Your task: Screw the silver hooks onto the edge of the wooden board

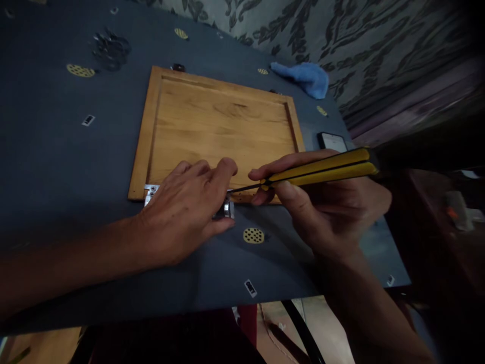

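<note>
Nearest, on the near side of the panel and beyond the table's edge, a strip of pale floor [328, 323] shows. The dark blue table [56, 167], printed with pineapples and small word labels, spreads around the panel on all sides.

At the panel's near right corner, the right hand [333, 207] grips a screwdriver [322, 168] by its yellow and black handle, thumb on one side and fingers on the other. The shaft slants toward the panel's near edge; its tip is beside the left hand [185, 202], and whether it sits in a screw is too small to tell.

The left hand is curled over the panel's near edge, holding a metal fitting [228, 208] there, thumb along the fitting's near side. At the panel's near left corner, a shiny plate [152, 189] with screws pokes out from under that hand; the join between the two is hidden.

The wooden panel [223, 121] lies flat, its raised frame facing up. Right of the panel rests a phone [333, 142]. Past its far right corner lies a crumpled blue cloth [305, 78]; past its far left corner, a blurred dark heap [111, 50]. Farthest beyond the panel is a leaf-patterned wall [303, 30].
</note>
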The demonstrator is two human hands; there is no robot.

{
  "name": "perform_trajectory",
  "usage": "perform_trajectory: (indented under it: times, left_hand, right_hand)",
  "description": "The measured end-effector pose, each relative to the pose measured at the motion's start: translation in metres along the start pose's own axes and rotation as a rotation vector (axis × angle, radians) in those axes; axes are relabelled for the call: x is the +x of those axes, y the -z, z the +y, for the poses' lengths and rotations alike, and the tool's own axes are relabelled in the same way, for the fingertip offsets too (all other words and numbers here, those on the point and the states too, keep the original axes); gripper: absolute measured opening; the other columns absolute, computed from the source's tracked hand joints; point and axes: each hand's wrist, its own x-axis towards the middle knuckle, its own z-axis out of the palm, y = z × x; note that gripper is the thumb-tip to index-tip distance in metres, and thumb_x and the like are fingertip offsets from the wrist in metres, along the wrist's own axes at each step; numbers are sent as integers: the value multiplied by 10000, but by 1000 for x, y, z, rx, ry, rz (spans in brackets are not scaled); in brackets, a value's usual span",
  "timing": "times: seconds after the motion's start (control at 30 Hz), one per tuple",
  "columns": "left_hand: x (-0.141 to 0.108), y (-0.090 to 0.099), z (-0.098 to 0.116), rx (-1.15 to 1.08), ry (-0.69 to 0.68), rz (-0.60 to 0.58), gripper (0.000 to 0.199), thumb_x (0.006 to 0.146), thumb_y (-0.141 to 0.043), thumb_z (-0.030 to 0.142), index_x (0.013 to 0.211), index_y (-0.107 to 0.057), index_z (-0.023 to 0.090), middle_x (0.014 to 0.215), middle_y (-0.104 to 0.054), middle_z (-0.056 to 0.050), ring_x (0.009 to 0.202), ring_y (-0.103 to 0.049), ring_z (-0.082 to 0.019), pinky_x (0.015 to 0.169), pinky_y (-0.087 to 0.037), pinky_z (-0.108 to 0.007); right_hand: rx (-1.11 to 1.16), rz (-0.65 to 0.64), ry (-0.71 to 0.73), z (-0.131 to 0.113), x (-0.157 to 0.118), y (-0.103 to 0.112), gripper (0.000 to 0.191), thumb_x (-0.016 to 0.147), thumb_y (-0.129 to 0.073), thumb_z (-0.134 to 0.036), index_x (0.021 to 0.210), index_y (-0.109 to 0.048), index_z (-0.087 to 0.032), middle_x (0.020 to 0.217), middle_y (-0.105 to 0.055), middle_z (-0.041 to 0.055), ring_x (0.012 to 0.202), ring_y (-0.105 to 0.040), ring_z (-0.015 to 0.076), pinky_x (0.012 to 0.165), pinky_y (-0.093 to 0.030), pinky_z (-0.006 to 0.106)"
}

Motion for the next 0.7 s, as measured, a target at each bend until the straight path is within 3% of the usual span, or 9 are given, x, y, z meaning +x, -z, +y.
perform_trajectory:
  times: [0.23,0.4,0.57,0.7]
  left_hand:
    - [2,-1,1,-2,4,2,487,792,-782,349,1132,-462,212,1052,-685,-51,965,-637,-268,800,-444,-373]
    - [2,0,1,24,2,-14,492,799,-778,307,1154,-454,199,1013,-681,-42,957,-630,-265,801,-431,-367]
    - [0,-1,-1,1,-26,18,527,795,-790,341,1164,-443,196,1021,-688,-41,968,-632,-264,794,-429,-368]
    - [-2,-2,-1,-6,-27,18,524,794,-792,308,1165,-439,199,1045,-691,-43,989,-634,-263,814,-438,-373]
  right_hand:
    - [20,-18,-42,-5,1,-1,94,924,-666,-261,945,-748,-302,993,-760,-17,738,-743,151,647,-651,286]
    - [57,87,-37,-10,-1,-7,102,914,-681,-251,971,-758,-288,966,-753,-9,698,-728,150,608,-648,295]
    - [109,273,-16,-15,1,-11,108,894,-702,-221,954,-766,-284,932,-743,0,588,-684,132,541,-619,308]
    - [112,289,-19,-7,3,-14,83,890,-712,-240,951,-758,-273,915,-744,-10,584,-678,120,563,-611,286]
